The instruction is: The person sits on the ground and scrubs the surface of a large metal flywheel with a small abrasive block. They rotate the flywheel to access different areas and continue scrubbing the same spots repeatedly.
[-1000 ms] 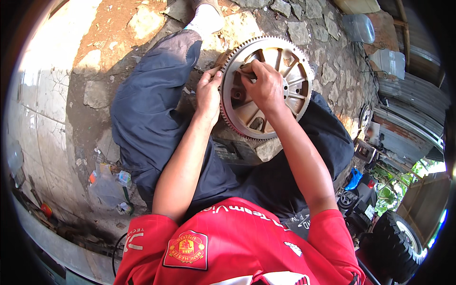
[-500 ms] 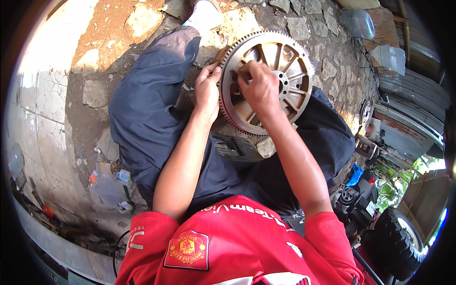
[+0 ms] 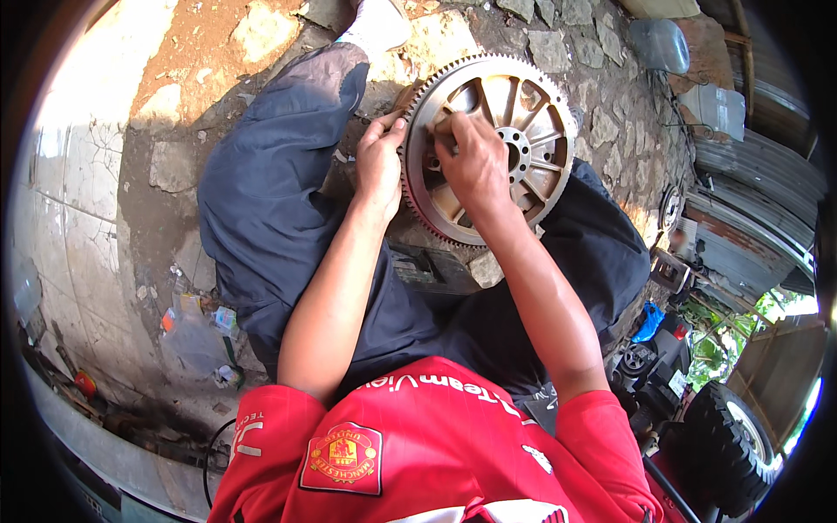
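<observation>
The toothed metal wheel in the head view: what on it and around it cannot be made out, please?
Head view, right grip: whether the fingertips pinch something small; the hand itself covers them.
Head view, toothed metal wheel: its underside, facing away, and the patch covered by the right grip.
Head view, left grip: some finger ends, apparently behind the rim.
Head view, foot: cut off by the top edge.
</observation>
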{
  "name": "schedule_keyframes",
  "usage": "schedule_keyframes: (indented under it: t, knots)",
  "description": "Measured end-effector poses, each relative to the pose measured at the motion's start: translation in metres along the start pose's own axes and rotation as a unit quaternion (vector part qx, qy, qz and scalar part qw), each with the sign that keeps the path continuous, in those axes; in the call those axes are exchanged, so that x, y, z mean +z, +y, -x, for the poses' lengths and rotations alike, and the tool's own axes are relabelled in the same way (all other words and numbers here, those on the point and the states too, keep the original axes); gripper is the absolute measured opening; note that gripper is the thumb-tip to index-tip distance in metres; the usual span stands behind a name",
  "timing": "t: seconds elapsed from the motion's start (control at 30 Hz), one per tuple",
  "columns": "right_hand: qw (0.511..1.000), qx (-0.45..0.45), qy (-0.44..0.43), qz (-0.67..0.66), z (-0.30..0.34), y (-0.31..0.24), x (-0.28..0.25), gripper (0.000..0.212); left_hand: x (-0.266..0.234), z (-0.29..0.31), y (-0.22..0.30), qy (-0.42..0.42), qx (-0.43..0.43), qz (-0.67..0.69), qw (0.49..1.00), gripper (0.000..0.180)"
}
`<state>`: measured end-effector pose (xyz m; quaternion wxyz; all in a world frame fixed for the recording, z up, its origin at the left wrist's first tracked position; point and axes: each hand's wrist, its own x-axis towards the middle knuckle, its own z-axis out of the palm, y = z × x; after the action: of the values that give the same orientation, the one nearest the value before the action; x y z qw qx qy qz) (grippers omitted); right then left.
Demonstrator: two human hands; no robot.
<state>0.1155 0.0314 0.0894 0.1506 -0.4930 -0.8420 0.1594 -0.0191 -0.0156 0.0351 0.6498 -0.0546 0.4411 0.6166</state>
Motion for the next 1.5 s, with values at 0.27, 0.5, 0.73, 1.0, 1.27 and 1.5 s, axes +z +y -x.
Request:
schedule_keyframes:
  t: [0.27,0.5,0.73,1.0,1.27,1.5]
  knots:
    - [0.999,0.001,0.034,-0.005,-0.004,0.003,0.003,0.024,-0.002,-0.006,-0.005,0.009,0.024,0.002,1.0,0.025]
    - [0.998,0.015,0.062,-0.019,-0.007,0.009,0.012,0.023,0.005,-0.001,-0.001,0.011,0.024,-0.004,1.0,0.024]
    - [0.994,0.072,0.077,-0.012,-0.012,0.002,0.014,0.025,0.006,0.005,0.005,0.006,0.026,-0.005,1.0,0.025]
    - [0.98,0.186,0.063,-0.043,-0.012,-0.011,0.012,0.026,0.002,0.003,0.003,-0.008,0.022,-0.015,1.0,0.028]
    - [0.963,0.203,-0.016,-0.175,0.016,-0.011,-0.034,0.02,-0.005,-0.003,0.0,-0.004,0.026,-0.021,0.999,0.028]
    - [0.817,0.389,0.095,-0.416,0.073,0.006,-0.029,0.026,-0.007,-0.005,-0.004,0.006,0.075,-0.078,0.994,0.031]
